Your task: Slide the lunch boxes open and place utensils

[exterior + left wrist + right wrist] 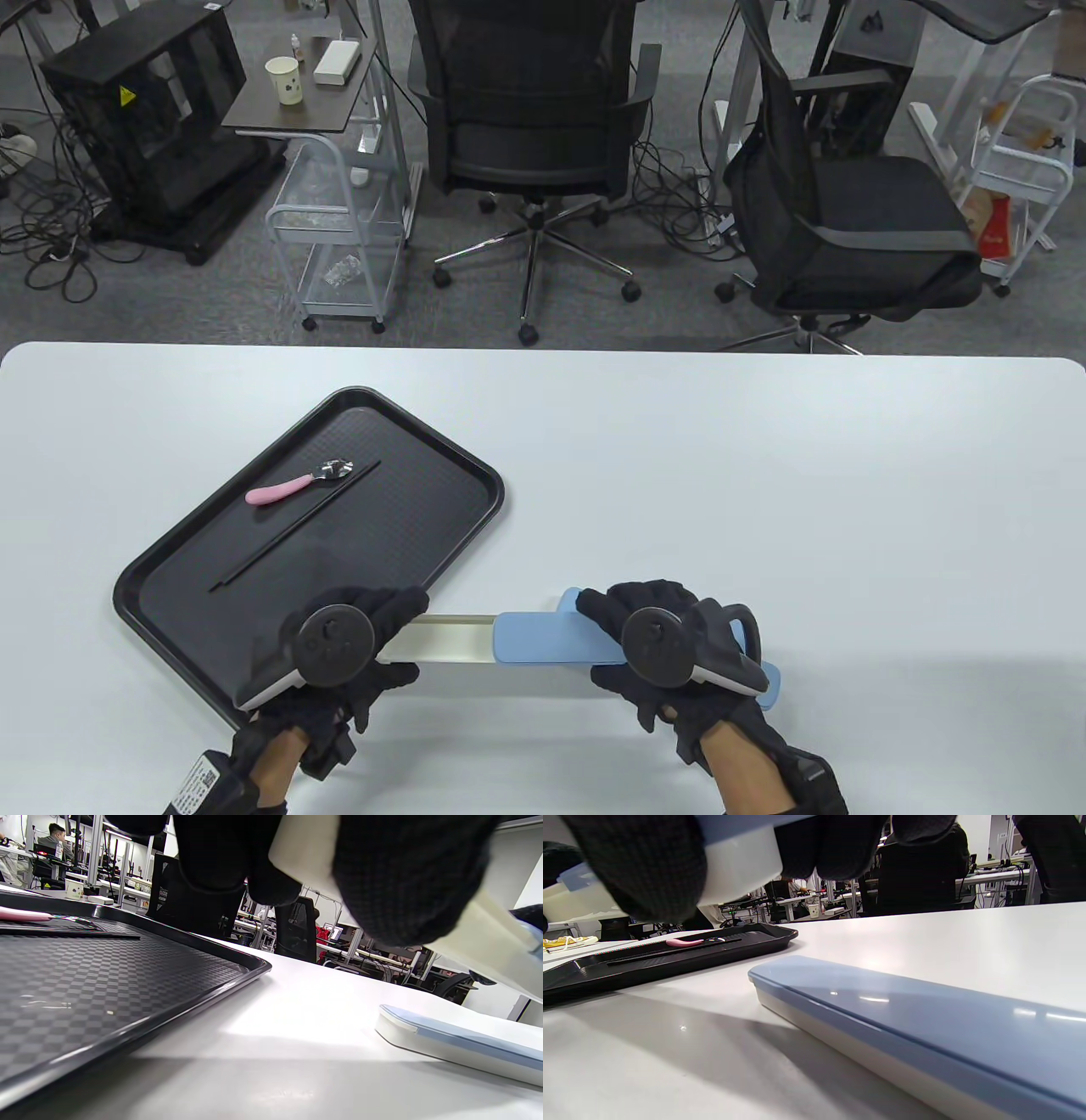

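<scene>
My left hand (386, 632) grips the white base (445, 638) of a long utensil box at its left end. My right hand (615, 632) grips the box's blue lid (543, 637), which is slid partway to the right, so the base's inside shows. The box is held above the table; it shows in the left wrist view (488, 942) and the right wrist view (738, 861). A second, closed box with a blue lid (925, 1014) lies on the table under my right hand. A pink-handled spoon (293, 486) and black chopsticks (288, 531) lie on the black tray (441, 526).
The tray lies at an angle at the table's left, with its near corner under my left hand. The second box also shows in the left wrist view (458, 1046). Office chairs and carts stand beyond the table's far edge.
</scene>
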